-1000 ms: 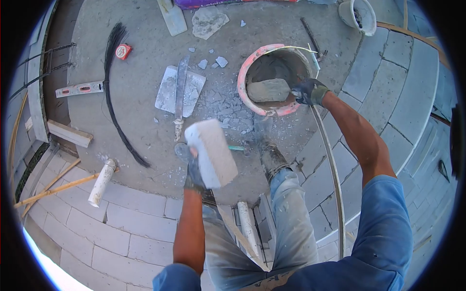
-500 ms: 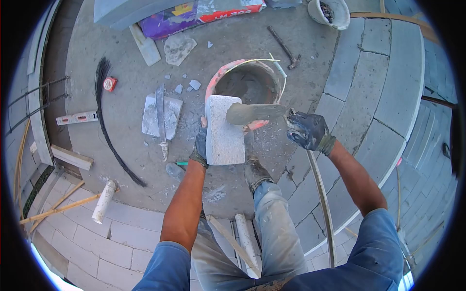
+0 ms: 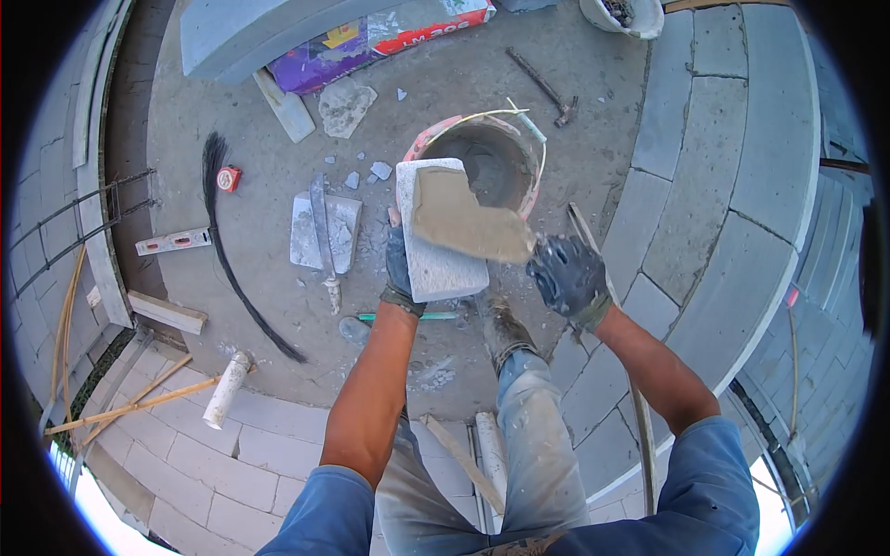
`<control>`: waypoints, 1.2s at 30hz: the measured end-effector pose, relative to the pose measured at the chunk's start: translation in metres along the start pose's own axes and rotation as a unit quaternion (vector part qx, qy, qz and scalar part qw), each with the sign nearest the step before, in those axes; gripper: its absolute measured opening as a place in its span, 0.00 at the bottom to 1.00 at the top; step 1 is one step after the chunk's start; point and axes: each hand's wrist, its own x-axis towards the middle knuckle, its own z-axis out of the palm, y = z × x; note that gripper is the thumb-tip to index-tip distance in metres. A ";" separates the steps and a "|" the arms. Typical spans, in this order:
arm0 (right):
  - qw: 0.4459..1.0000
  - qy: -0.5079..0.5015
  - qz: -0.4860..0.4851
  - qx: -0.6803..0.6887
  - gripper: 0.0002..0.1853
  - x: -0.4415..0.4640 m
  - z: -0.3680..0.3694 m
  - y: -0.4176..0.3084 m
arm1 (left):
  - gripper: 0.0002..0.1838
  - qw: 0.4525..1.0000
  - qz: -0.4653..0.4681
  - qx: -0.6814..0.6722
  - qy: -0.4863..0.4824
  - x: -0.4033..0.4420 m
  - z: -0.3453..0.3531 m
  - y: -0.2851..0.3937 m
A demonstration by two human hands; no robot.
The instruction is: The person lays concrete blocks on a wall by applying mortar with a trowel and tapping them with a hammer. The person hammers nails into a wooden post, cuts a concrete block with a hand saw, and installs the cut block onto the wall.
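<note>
A pale block (image 3: 450, 271) is held up by my gloved left hand (image 3: 399, 264), whose fingers grip its left side. Grey mortar covers the block's upper part. My gloved right hand (image 3: 567, 276) is closed round the handle of a trowel (image 3: 496, 233), its mortar-coated blade lying over the block's face. Behind the block stands a round bucket (image 3: 530, 185) with a pink rim and wet mortar inside; the block hides its near left side.
A saw (image 3: 322, 222) lies on a block piece left of the bucket. Beyond are a hammer (image 3: 547, 88), a purple and red bag (image 3: 343, 57) and a white bucket (image 3: 640, 28). Black wires (image 3: 222, 241), a tape measure (image 3: 229, 178) and a level (image 3: 173, 242) lie left.
The trowel has risen from the bucket to the block, and mortar now coats the block's upper part. My left hand has brought the block up in front of the bucket.
</note>
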 end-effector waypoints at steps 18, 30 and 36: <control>0.997 -0.064 -0.037 0.027 0.20 -0.048 -0.023 -0.001 | 0.25 0.645 0.146 0.750 -0.014 -0.060 -0.001 0.029; 0.990 0.026 -0.128 0.047 0.21 0.062 0.030 0.051 | 0.39 0.985 -0.166 0.044 -0.015 -0.088 0.005 0.063; 0.993 -0.098 0.031 0.059 0.19 0.067 0.078 0.039 | 0.44 0.982 -0.152 0.090 0.063 -0.127 -0.010 0.068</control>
